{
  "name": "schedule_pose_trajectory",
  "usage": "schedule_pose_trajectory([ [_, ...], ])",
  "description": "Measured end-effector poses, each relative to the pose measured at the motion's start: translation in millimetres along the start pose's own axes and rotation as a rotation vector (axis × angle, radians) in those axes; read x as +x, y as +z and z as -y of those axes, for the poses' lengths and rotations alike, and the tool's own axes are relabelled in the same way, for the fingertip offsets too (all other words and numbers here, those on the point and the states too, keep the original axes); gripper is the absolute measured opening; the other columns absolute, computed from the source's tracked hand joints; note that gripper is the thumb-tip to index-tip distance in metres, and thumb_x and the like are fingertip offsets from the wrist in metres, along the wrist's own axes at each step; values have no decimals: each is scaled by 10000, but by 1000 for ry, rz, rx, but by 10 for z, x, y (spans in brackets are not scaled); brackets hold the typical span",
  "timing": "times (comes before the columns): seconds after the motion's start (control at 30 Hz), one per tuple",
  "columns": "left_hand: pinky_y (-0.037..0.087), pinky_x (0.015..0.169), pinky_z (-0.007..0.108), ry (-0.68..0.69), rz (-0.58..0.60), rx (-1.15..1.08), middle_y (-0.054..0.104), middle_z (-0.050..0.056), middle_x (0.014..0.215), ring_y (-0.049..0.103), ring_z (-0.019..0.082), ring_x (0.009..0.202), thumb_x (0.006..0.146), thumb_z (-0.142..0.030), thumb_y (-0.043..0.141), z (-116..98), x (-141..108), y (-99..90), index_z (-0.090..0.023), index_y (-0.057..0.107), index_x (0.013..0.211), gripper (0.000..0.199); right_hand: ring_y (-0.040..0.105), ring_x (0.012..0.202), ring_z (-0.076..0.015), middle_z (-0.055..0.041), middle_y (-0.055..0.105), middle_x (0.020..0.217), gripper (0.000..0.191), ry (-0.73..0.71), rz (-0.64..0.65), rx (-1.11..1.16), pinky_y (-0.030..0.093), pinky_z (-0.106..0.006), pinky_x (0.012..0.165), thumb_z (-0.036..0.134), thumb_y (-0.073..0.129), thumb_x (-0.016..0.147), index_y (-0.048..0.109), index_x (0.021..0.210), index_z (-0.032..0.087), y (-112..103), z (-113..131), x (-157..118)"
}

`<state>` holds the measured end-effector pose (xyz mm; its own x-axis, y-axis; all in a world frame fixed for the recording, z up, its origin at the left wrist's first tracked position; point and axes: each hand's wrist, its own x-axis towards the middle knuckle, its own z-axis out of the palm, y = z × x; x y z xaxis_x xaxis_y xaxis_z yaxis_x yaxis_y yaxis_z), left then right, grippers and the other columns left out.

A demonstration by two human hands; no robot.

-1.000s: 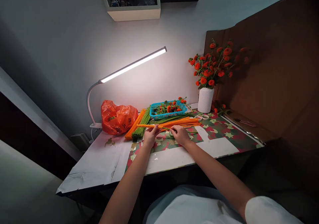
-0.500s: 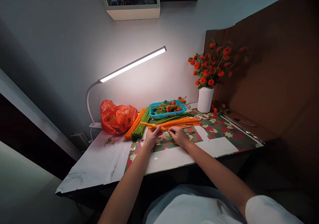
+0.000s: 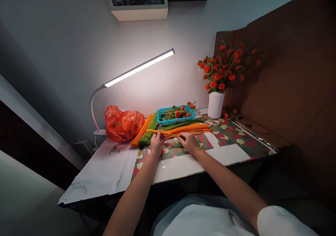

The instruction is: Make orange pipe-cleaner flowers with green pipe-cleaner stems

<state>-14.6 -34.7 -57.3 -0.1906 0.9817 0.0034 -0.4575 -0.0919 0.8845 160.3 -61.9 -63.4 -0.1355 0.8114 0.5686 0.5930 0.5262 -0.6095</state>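
A coiled orange pipe cleaner (image 3: 150, 131) stretches sideways above the near part of the table, its left end sticking out past my left hand (image 3: 156, 143). The fingers of that hand are closed around the coil's middle. At the coil's right end, my right hand (image 3: 188, 142) pinches a thin strand or stem; its fingers hide just what it is. Behind both hands lie straight orange pipe cleaners (image 3: 195, 127). Left of them is a bundle of green pipe cleaners (image 3: 146, 137), beside another orange bundle (image 3: 139, 133).
A blue basket (image 3: 160, 119) holds small orange flowers and green stems. Tape rolls (image 3: 215, 123) lie near a white ribbed vase (image 3: 216, 105) of orange flowers. An orange plastic bag (image 3: 123, 124) sits by the clamped lamp (image 3: 95, 106). A cardboard panel (image 3: 283, 71) stands at right.
My left hand has shifted slightly left along the coil and turned more upright. More of a thin strand shows between the hands. My right hand has barely moved.
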Motion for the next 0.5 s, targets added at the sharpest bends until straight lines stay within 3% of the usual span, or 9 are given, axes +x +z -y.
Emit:
schedule_pose_trajectory([
  [0.5,553,566,263,93,4,78,680,23,581,674,159,524,618,-424,782,65,9,-16,-114,600,757,385,603,660,-168,-34,697,720,129,17,-1,-3,399,-255,636,179,564,783,677,721,189,-10,26,-13],
])
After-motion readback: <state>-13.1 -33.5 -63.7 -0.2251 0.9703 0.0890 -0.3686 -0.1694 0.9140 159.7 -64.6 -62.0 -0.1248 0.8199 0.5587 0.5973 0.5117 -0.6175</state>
